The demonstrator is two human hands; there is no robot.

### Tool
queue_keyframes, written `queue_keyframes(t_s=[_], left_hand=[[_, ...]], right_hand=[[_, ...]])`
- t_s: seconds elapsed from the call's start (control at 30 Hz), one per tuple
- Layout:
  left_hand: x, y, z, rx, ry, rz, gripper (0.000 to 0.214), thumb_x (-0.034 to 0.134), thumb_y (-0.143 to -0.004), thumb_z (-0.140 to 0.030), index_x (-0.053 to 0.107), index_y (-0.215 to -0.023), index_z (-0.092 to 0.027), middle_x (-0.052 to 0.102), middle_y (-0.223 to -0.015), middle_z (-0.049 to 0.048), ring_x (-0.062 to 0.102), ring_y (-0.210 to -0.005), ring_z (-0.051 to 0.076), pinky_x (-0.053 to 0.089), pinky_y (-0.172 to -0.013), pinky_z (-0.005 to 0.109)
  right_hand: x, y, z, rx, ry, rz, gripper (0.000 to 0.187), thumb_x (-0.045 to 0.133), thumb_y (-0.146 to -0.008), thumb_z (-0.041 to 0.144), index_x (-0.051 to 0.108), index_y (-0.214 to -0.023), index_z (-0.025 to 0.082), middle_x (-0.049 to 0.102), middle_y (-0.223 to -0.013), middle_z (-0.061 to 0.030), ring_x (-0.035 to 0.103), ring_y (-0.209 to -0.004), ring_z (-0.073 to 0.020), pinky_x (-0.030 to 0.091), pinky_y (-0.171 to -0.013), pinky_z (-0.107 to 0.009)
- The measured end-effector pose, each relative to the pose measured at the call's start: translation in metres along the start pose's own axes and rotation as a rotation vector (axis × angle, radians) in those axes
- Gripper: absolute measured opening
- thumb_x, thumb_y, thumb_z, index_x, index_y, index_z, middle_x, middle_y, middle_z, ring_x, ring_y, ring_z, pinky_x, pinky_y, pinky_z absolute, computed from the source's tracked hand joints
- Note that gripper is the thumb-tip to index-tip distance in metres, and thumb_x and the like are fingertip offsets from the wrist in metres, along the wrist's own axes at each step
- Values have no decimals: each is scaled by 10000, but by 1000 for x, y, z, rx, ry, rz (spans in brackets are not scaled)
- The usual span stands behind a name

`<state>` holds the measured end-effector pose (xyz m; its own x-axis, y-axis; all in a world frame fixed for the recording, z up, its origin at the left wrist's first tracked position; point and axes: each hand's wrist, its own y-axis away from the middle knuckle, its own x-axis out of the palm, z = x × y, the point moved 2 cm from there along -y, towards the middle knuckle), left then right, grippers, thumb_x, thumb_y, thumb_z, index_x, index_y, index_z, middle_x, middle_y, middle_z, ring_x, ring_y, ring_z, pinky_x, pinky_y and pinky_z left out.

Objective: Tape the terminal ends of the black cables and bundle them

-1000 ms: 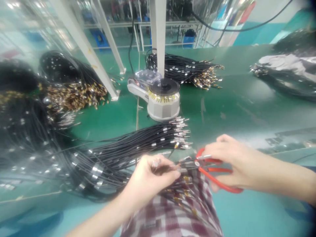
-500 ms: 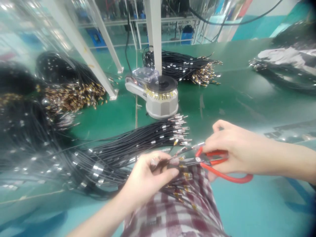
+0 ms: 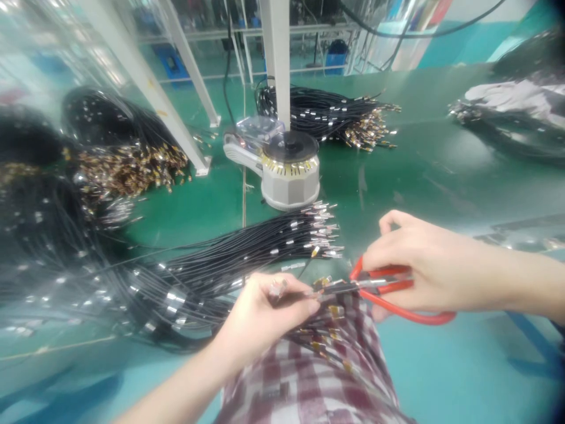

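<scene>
My left hand [image 3: 276, 306] is closed in a pinch on a thin black cable [image 3: 338, 288] near its end. The cable end points right, toward my right hand [image 3: 410, 265]. That hand is wrapped around red-handled scissors [image 3: 406, 315], whose blades point left toward my left fingertips. Cable and blades overlap closely, and I cannot tell whether the blades touch the cable. More cable ends with gold and silver tips [image 3: 335, 312] lie below, over the checked cloth [image 3: 309, 377] on my lap. A clear bit shows at my left forefinger.
A black cable bundle [image 3: 247, 241] with pale tips lies on the green table [image 3: 379, 182], in front of a round white dispenser [image 3: 290, 187]. Other bundles [image 3: 335, 115] lie behind it and to the left [image 3: 128, 168]. White posts [image 3: 282, 65] rise from the table. White cloth [image 3: 512, 97] lies right.
The cable end has dropped from above the scissors to lie along the blades. The scissors have shifted slightly right and tilted. My left hand keeps its pinch.
</scene>
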<state>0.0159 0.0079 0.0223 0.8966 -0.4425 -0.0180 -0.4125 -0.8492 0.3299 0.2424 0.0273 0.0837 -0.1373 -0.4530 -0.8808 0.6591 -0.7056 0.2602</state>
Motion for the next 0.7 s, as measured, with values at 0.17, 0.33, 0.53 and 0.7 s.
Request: queue_keyframes(t_s=[0.17,0.33,0.53,0.7], left_hand=[[2,1,-2,-1,-22,7,56,745,-695,-156,764,-644,-168,712,-663,20,612,-624,140,476,-606,238],[3,1,0,18,9,-8,64,755,-696,-155,732,-638,-167,717,-679,20,626,-640,142,486,-614,236],[3,2,0,101,5,-14,133,753,-700,-138,689,-585,-160,626,-597,-7,554,-565,109,447,-553,214],[4,3,-1,137,3,-44,146,745,-691,-125,675,-568,-158,602,-593,-6,544,-569,112,441,-550,217]], right_hand=[[0,-3,2,-42,32,39,307,608,-831,374,529,-591,200,589,-560,61,340,-573,-127,287,-767,-340],[0,-5,-2,-73,61,57,334,631,-810,349,477,-560,189,560,-528,62,319,-595,-130,276,-750,-337],[0,-9,-2,-74,48,103,313,635,-792,291,483,-536,194,555,-478,48,352,-634,-150,261,-681,-329],[1,-10,-1,-130,48,37,332,603,-794,246,416,-526,189,526,-457,52,322,-588,-139,265,-684,-336]])
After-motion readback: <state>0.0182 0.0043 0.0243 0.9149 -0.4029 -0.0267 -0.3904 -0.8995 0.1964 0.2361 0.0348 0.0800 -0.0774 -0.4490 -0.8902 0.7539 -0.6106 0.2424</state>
